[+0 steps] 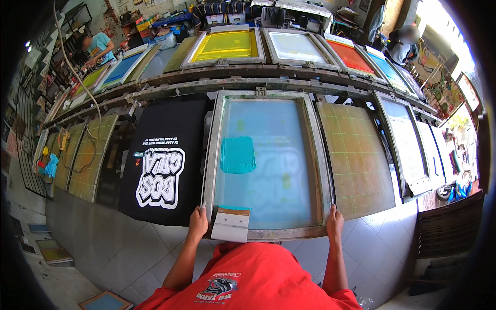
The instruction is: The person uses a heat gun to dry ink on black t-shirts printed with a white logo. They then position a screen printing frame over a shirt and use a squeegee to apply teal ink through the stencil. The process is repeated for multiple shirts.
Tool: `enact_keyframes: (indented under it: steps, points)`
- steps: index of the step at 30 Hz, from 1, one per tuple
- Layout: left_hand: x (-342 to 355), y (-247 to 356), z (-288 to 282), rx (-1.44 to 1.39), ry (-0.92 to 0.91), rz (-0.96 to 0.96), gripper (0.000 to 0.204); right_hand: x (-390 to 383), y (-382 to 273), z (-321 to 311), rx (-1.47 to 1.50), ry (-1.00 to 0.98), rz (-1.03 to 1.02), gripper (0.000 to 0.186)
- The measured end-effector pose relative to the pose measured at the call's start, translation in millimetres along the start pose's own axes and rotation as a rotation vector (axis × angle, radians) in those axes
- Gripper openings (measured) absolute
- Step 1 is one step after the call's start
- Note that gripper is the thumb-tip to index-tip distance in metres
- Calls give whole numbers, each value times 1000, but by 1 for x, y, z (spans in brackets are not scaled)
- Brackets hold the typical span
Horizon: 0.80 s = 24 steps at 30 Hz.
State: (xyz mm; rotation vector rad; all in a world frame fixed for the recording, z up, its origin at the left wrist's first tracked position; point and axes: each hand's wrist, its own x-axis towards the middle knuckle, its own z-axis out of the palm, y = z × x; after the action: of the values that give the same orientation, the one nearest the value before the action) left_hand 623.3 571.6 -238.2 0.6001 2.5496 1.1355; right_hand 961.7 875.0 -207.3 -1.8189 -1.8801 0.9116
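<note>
A large screen printing frame (323,170) with pale blue mesh lies in front of me. My left hand (198,222) grips its near left corner, and my right hand (335,222) grips the near right corner. Teal ink (238,154) covers a squarish patch on the mesh's left part. Against the near left edge rests a squeegee (230,226) with a pale handle and teal ink along its blade. Faint lettering shows through the mesh. Left of the frame, a black T-shirt (163,124) with a white print lies stretched over a board.
Bare printing boards (356,160) stand to the right and far left (92,157). Another screen (405,139) lies farther right. Across the metal rail (248,82) are yellow (227,45) and red (351,56) screens. One person (101,49) stands back left, another (402,49) back right.
</note>
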Motion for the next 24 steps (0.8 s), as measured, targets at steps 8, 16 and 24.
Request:
enact_keyframes:
  steps: [8, 16, 24]
  points:
    - [6, -28, 16, 76, 64, 75, 43, 6, 4, 14, -15, -21, -15, 55]
    - [2, -18, 8, -47, 64, 0, 47, -41, -33, 15, -61, 190, -630, 38]
    - [4, -16, 11, -135, 4, -3, 46, -170, -143, 85, -176, -637, -1205, 53]
